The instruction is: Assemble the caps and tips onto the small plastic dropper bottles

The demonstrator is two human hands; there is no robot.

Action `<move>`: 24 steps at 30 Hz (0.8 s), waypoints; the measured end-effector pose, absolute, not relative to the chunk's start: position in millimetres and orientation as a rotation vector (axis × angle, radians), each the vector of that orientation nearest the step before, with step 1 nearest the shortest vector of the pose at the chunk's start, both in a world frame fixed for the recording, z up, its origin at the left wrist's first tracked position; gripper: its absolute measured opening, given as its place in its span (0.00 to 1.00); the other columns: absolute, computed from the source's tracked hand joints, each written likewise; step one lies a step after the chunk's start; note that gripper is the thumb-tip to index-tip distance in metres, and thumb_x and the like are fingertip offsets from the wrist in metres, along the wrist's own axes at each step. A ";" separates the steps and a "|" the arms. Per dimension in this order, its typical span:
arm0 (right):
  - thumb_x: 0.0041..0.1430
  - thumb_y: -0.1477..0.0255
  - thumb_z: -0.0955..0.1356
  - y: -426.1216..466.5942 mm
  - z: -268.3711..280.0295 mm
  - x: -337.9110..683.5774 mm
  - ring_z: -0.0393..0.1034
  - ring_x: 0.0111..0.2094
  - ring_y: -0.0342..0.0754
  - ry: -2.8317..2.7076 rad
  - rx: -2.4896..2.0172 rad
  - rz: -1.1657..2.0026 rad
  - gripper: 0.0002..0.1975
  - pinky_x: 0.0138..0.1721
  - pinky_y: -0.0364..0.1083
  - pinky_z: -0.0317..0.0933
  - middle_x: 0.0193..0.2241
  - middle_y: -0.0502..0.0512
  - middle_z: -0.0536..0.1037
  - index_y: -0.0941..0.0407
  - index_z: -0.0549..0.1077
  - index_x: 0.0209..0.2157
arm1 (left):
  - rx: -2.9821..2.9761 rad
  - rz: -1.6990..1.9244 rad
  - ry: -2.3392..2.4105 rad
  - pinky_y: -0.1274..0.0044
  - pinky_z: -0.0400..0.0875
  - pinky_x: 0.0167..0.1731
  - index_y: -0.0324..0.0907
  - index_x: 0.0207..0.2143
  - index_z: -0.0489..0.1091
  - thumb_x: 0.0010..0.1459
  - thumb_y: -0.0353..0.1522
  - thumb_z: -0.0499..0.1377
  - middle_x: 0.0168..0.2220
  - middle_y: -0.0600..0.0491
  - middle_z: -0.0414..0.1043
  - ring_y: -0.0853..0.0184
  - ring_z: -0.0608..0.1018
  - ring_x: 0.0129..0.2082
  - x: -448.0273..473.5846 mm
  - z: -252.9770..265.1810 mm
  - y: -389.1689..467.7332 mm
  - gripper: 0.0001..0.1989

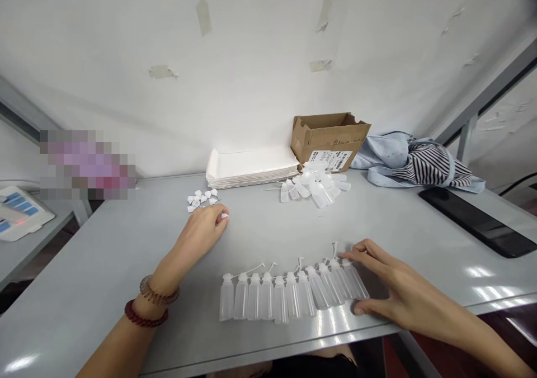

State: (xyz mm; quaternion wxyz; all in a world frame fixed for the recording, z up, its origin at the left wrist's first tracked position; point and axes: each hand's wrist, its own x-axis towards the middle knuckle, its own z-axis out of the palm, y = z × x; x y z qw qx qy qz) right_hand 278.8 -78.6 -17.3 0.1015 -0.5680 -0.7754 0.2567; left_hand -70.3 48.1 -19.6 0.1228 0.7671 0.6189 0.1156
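On the table, a row of clear plastic squeeze bottles [254,298] lies side by side, their thin tethered caps pointing away from me. My right hand [384,280] is at the row's right end, holding the last bottle [354,282] with fingers by its neck and thumb by its base. Farther back on the left, a small pile of white caps [197,198] sits just beyond my left hand [207,224]. That hand is closed, and a white cap [225,216] shows at its fingertips. Its palm side is hidden.
More loose plastic bottles [321,188] are heaped before an open cardboard box [329,137]. Stacked white trays [251,168] stand against the wall. A black phone [478,221] and a light blue cloth bag [386,151] lie right. A blurred purple patch [84,162] is at left.
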 end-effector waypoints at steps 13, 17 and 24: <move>0.53 0.63 0.71 -37.8 33.4 253.0 0.66 0.48 0.54 -2.283 -1.162 0.300 0.28 0.46 0.52 0.65 0.46 0.59 0.71 0.53 0.63 0.54 | 2.082 0.710 1.733 0.74 0.69 0.33 0.41 0.36 0.73 0.55 0.38 0.53 0.29 0.52 0.75 0.64 0.76 0.30 -58.2 -15.1 42.3 0.14; 0.52 0.61 0.71 1.3 34.1 209.4 0.67 0.46 0.54 -2.335 -0.927 0.383 0.29 0.45 0.53 0.65 0.45 0.60 0.72 0.54 0.63 0.54 | 1.844 1.191 1.463 0.76 0.72 0.35 0.40 0.38 0.72 0.55 0.38 0.57 0.34 0.51 0.75 0.67 0.76 0.33 -40.2 -11.3 31.7 0.13; 0.54 0.67 0.71 20.4 6.2 155.9 0.68 0.45 0.51 -2.270 -0.708 0.586 0.30 0.44 0.53 0.65 0.45 0.57 0.74 0.51 0.60 0.57 | 1.386 1.359 1.171 0.77 0.74 0.28 0.38 0.36 0.72 0.51 0.32 0.61 0.26 0.54 0.75 0.69 0.77 0.27 -22.3 -6.5 18.1 0.10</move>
